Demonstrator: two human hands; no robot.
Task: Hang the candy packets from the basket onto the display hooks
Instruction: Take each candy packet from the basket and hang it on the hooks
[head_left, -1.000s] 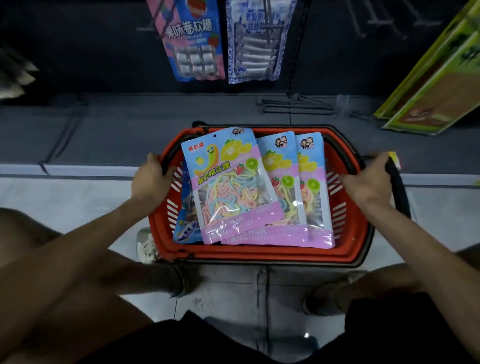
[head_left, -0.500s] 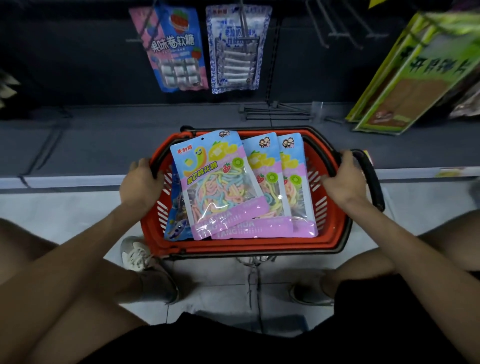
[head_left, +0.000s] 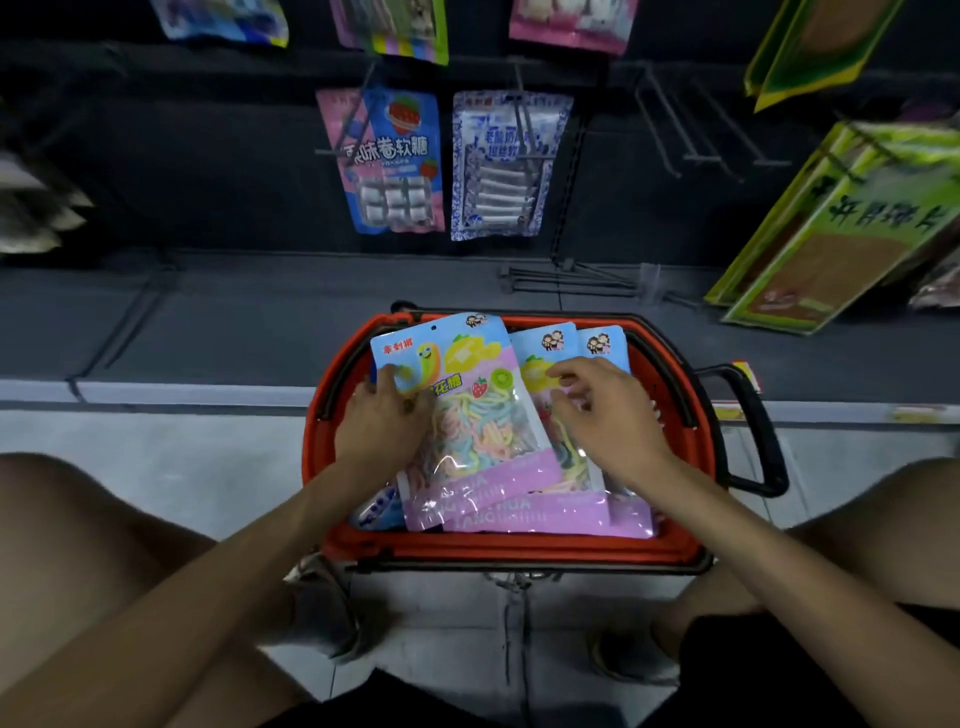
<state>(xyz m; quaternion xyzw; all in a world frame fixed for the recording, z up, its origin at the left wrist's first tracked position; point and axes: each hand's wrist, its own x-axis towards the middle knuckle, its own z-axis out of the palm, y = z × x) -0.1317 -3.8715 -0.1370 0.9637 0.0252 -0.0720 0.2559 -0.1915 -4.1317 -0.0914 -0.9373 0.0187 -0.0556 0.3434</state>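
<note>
A red basket stands on the floor between my knees. Three rainbow-string candy packets lie fanned in it: the top packet, a second packet and a third packet. A blue packet peeks out underneath at the left. My left hand grips the left edge of the top packet, thumb on its face. My right hand rests on the second packet with loosely bent fingers. Bare display hooks stick out of the dark panel at upper right.
A strawberry candy packet and a blue-white packet hang on hooks above the basket. Green boxes lean at the right. Loose metal hooks lie on the grey base shelf. The basket's black handle sticks out to the right.
Both hands left the basket's rim and moved inward onto the packets. The left hand took hold of the top packet's edge. The view tilted up, showing more of the display.
</note>
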